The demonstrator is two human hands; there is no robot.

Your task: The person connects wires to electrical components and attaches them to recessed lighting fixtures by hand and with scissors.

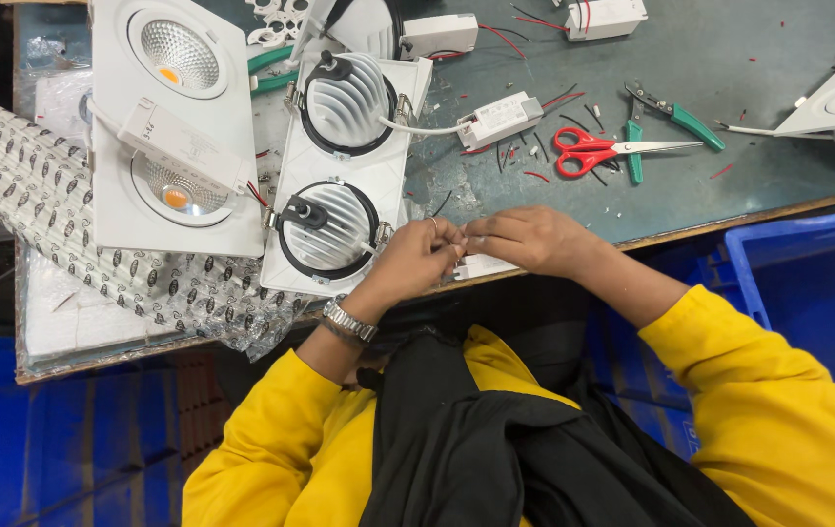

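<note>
1. Pinching at the near table edge, the left hand and the right hand meet fingertip to fingertip over a small white plastic driver box. Both are closed narrow on something fine between them, probably its thin lead wire, though the wire itself is too small to make out.
2. Handling, judged: the box should be light and rigid, with a smooth shell that may slip. It is best gripped across its flat sides, while the lead is limp and better held close to its end.
3. Appearance: a flat white rectangular casing, half hidden under the right hand and lying just at the edge of the grey-green worktable.
4. Just beyond the left hand lies a white square twin downlight frame, face down, showing two ribbed metal heat sinks in black rings. This one is likely heavier and stiff.
5. To its left, a second white twin downlight frame lies face up, with a white driver box across it, resting on printed plastic wrap.
6. Farther off: red-handled scissors, green-handled pliers and another white driver with red wires.
</note>
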